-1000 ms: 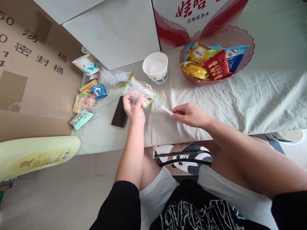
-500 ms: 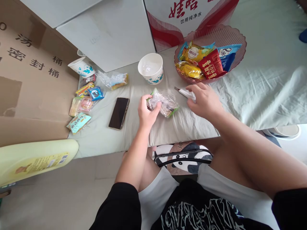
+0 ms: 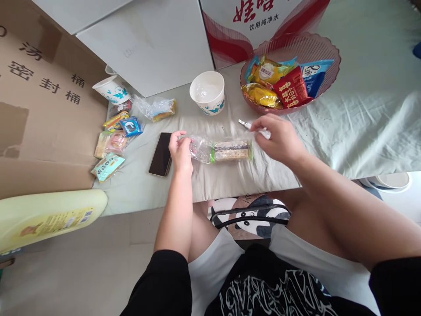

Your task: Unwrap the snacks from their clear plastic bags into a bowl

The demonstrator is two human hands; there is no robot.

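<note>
A snack bar in a clear wrapper lies lengthwise on the pale green cloth in front of me. My left hand pinches the wrapper's loose left end. My right hand is closed round a small white utility knife, its tip pointing left, just above the wrapper's right end. A black phone lies face up directly left of my left hand.
A white paper bowl stands behind the snack. A pink plastic basket at back right holds several snack packets. More packets and a second cup sit at left beside a cardboard box. A red-and-white carton stands behind.
The wrapped snack went from held up at the left to lying stretched out flat in front of me. My right hand moved up from the cloth's front edge with the knife.
</note>
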